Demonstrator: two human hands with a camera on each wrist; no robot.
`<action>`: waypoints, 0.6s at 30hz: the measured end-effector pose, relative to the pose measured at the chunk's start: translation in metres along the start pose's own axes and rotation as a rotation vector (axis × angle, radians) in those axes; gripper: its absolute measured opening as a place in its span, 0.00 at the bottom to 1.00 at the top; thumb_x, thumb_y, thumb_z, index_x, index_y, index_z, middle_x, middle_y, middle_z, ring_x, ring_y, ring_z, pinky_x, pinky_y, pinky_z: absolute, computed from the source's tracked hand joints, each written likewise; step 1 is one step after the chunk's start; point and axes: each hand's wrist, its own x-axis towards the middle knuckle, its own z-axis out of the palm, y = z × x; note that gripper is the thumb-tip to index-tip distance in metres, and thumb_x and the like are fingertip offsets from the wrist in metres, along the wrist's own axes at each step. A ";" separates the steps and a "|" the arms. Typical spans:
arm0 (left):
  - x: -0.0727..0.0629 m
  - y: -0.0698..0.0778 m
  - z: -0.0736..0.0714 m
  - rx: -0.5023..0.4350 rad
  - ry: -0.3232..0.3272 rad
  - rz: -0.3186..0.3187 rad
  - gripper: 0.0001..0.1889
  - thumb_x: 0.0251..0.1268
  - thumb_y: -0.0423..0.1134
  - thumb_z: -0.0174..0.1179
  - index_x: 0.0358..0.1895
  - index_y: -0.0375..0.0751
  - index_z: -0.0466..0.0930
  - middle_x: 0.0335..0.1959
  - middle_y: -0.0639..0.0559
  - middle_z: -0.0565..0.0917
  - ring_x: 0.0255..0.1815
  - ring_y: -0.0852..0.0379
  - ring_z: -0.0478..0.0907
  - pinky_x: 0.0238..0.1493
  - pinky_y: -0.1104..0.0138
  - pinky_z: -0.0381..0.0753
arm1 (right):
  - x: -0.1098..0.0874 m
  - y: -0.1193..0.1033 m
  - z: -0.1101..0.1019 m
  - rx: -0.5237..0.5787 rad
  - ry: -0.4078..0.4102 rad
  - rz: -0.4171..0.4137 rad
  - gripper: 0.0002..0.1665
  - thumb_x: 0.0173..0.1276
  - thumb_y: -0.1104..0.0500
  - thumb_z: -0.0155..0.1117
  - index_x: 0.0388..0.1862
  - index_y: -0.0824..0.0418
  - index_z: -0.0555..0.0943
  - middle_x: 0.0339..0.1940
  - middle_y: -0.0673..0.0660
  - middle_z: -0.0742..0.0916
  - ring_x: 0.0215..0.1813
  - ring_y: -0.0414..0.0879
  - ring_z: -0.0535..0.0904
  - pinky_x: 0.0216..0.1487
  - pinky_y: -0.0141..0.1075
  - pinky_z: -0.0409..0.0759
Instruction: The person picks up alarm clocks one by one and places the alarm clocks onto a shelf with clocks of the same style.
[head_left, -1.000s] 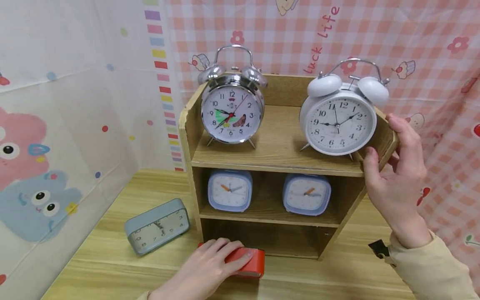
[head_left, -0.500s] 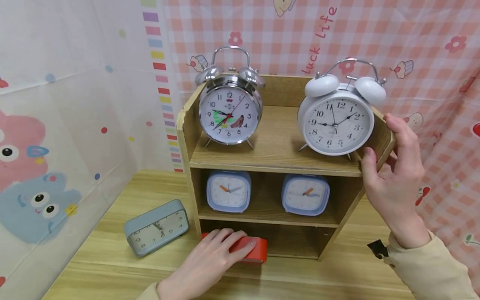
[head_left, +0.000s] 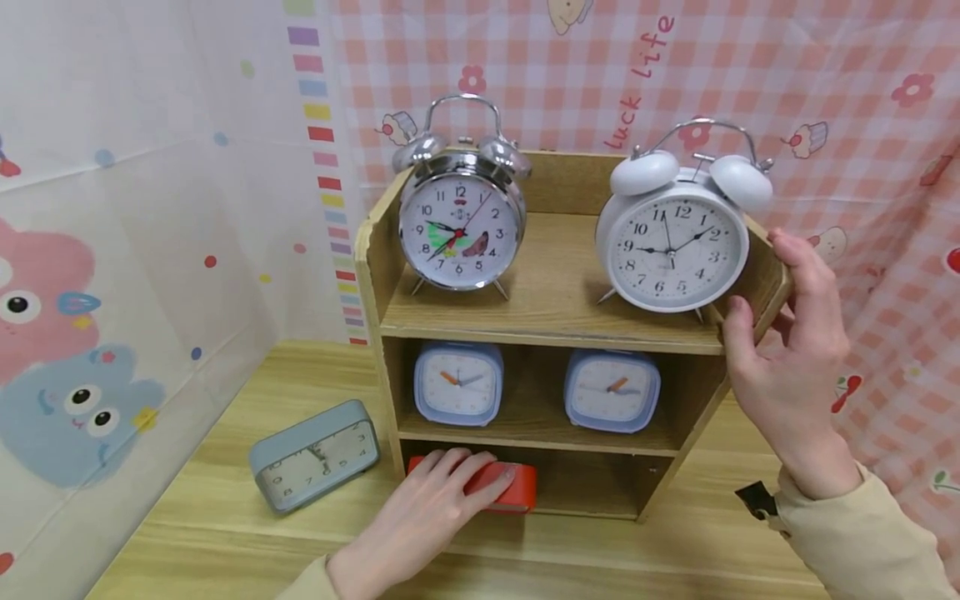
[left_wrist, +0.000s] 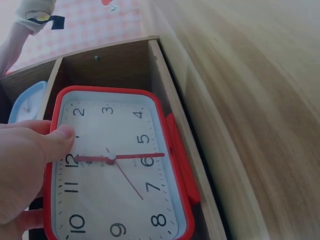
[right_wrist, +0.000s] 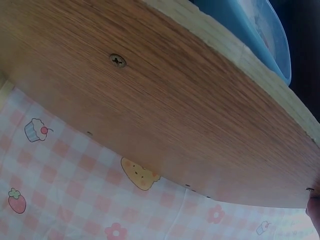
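My left hand (head_left: 438, 508) grips a red rectangular alarm clock (head_left: 519, 487) along its top edge, at the left part of the bottom compartment's opening. In the left wrist view, the thumb presses the rim of its white dial (left_wrist: 110, 192) near the 12. The clock overlaps the compartment's opening, with a red piece under its base beside the bottom board. Up at the top right, my right hand (head_left: 798, 342) holds the side panel of the wooden shelf (head_left: 562, 275), thumb inside and fingers outside. A white twin-bell alarm clock (head_left: 678, 250) stands close by that thumb.
A silver twin-bell clock (head_left: 462, 233) stands at the top left. Two small blue clocks, one left (head_left: 458, 385) and one right (head_left: 612, 390), occupy the middle compartment. On the table (head_left: 225, 533) a grey-blue clock (head_left: 315, 457) sits left of the shelf. Patterned cloth (head_left: 570, 92) hangs behind.
My left hand has moved the red clock forward, away from me, from the table in front to the bottom compartment's opening. The right hand keeps its hold on the shelf.
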 end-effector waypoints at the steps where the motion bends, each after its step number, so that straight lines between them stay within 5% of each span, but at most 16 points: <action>1: 0.000 0.000 0.001 0.000 -0.002 0.000 0.22 0.70 0.36 0.57 0.64 0.57 0.80 0.54 0.55 0.85 0.50 0.55 0.82 0.47 0.63 0.86 | 0.000 0.000 0.000 -0.001 -0.001 0.000 0.28 0.66 0.69 0.60 0.65 0.77 0.75 0.68 0.65 0.84 0.64 0.37 0.82 0.56 0.15 0.79; 10: 0.001 -0.002 0.007 -0.002 -0.043 -0.021 0.31 0.59 0.36 0.72 0.67 0.61 0.79 0.57 0.56 0.85 0.48 0.55 0.80 0.42 0.64 0.84 | 0.000 0.000 0.000 -0.008 -0.003 -0.002 0.28 0.66 0.69 0.60 0.65 0.77 0.75 0.67 0.66 0.84 0.64 0.36 0.82 0.55 0.15 0.79; 18: 0.000 0.000 0.011 0.035 0.001 -0.033 0.26 0.60 0.37 0.69 0.64 0.58 0.82 0.60 0.55 0.86 0.51 0.54 0.82 0.45 0.63 0.87 | 0.000 0.000 0.000 -0.007 -0.004 -0.001 0.28 0.67 0.69 0.60 0.65 0.77 0.75 0.68 0.66 0.83 0.64 0.37 0.82 0.56 0.15 0.79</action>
